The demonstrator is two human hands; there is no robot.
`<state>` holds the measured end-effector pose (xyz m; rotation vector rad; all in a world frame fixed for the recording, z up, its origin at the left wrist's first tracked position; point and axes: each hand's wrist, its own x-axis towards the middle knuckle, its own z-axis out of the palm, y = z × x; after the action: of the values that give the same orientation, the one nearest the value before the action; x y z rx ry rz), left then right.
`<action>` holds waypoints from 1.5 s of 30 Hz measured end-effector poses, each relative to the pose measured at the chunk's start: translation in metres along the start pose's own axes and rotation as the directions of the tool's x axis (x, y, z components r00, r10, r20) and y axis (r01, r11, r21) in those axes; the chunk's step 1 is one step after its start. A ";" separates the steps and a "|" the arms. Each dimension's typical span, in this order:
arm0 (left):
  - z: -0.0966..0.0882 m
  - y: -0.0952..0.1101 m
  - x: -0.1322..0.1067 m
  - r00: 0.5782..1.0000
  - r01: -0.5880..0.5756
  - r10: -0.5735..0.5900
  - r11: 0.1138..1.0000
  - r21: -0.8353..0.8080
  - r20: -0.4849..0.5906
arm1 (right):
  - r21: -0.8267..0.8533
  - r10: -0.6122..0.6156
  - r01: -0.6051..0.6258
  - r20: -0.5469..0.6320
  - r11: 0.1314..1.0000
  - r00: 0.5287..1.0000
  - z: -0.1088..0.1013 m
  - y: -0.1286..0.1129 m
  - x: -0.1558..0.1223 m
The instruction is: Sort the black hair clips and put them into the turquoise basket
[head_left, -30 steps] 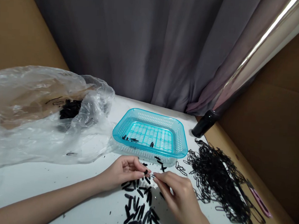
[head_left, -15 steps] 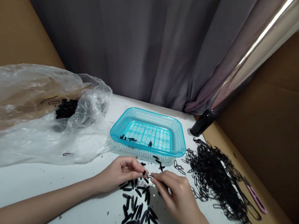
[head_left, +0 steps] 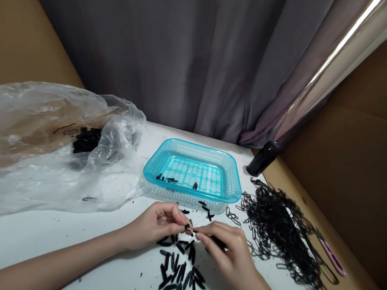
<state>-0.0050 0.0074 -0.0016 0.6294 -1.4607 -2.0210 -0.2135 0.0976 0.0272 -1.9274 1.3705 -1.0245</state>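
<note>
My left hand (head_left: 157, 225) and my right hand (head_left: 226, 251) meet over the white table (head_left: 41, 240), fingertips pinched together on a small black piece (head_left: 187, 227) between them. Under and just in front of the hands lies a scatter of short black tube pieces (head_left: 180, 270). A turquoise plastic basket (head_left: 230, 183) stands right behind the hands, with a few black pieces (head_left: 167, 178) on its floor. To the right lies a big tangle of thin black wire loops (head_left: 279, 226).
A large crumpled clear plastic bag (head_left: 40, 161) with black pieces (head_left: 86, 139) inside covers the left of the table. A black-ended shiny roll (head_left: 261, 161) leans at the back right. A pink tool (head_left: 333, 256) lies on the brown surface at right. Grey curtain behind.
My hands have stayed together over the pile; the right fingertips have closed in a little toward the left hand's pinch. The view has shifted slightly.
</note>
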 end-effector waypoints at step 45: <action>-0.001 -0.005 0.000 0.999 -0.020 0.023 0.996 -0.085 0.027 | -0.070 -0.074 0.073 -0.002 0.995 0.997 -0.008 -0.001 0.003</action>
<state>-0.0051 0.0081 -0.0061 0.5499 -1.3841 -2.0709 -0.2191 0.0950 0.0332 -2.0415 1.3635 -1.0282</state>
